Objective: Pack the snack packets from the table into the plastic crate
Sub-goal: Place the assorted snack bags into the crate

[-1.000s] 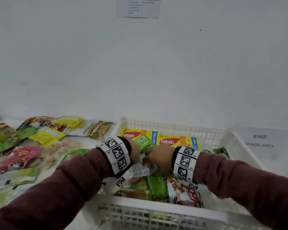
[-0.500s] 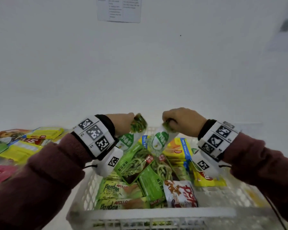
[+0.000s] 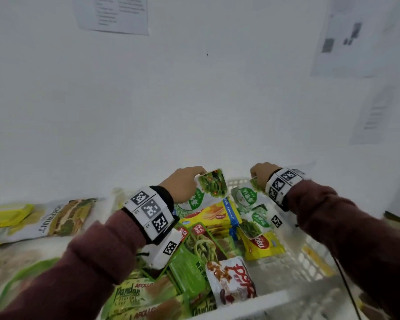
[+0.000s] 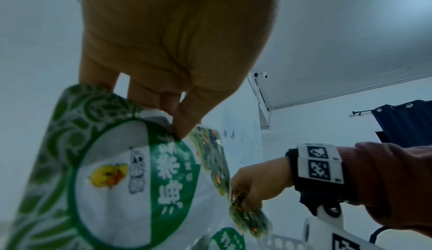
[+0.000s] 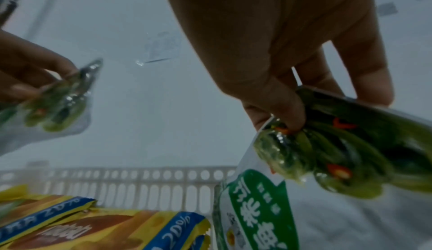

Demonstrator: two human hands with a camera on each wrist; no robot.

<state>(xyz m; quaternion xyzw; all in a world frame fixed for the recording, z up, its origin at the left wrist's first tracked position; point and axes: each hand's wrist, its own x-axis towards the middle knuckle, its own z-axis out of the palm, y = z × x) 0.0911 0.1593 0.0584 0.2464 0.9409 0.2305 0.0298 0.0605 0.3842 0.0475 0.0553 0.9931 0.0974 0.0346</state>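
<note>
My left hand (image 3: 185, 181) pinches the top of a green-and-white pickled vegetable packet (image 3: 208, 188) and holds it hanging above the white plastic crate (image 3: 305, 262). In the left wrist view its fingertips (image 4: 184, 126) nip that packet (image 4: 131, 176). My right hand (image 3: 261, 174) pinches a string of like green-and-white packets (image 3: 249, 204) by the top, hanging over the crate's back right. In the right wrist view the thumb (image 5: 285, 110) presses the packet (image 5: 327, 152). The two hands are apart.
The crate holds yellow wafer packs (image 3: 213, 215), green noodle packets (image 3: 201, 248), Pandan cake packs (image 3: 134, 294) and a red-and-white snack bag (image 3: 231, 280). Its right part shows bare floor. More packets, one a jackfruit bag (image 3: 56, 218), lie on the table at left. A white wall stands behind.
Both hands rose out of the crate, each holding a green-and-white packet, then drew apart: the left stays near the middle, the right went to the right.
</note>
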